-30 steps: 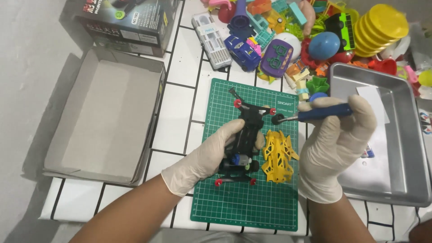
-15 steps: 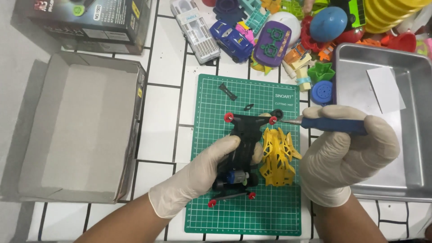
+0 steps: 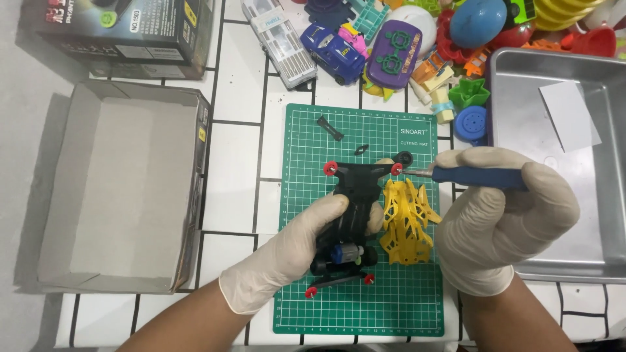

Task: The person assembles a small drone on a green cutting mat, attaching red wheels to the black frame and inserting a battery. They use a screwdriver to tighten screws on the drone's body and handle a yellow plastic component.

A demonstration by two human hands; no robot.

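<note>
We see the gloved left hand [image 3: 287, 251] clamped around a black toy car chassis [image 3: 349, 221] on the green cutting mat [image 3: 306, 130], a yellow body shell [image 3: 405, 223] beside it, then the right hand [image 3: 505, 215] gripping a blue-handled screwdriver [image 3: 476, 175], its tip at the front red roller [image 3: 396, 169]

Chassis [image 3: 355, 215] on mat [image 3: 306, 130]; box [image 3: 117, 195] left, tray [image 3: 587, 215] right, toys [image 3: 417, 45] behind.

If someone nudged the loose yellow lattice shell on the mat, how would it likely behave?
The yellow shell is an open, thin-ribbed lattice, so probably light and a bit flexible. Lying unfixed on the green cutting mat, it would likely slide easily. Its thin struts look snappable.
</note>
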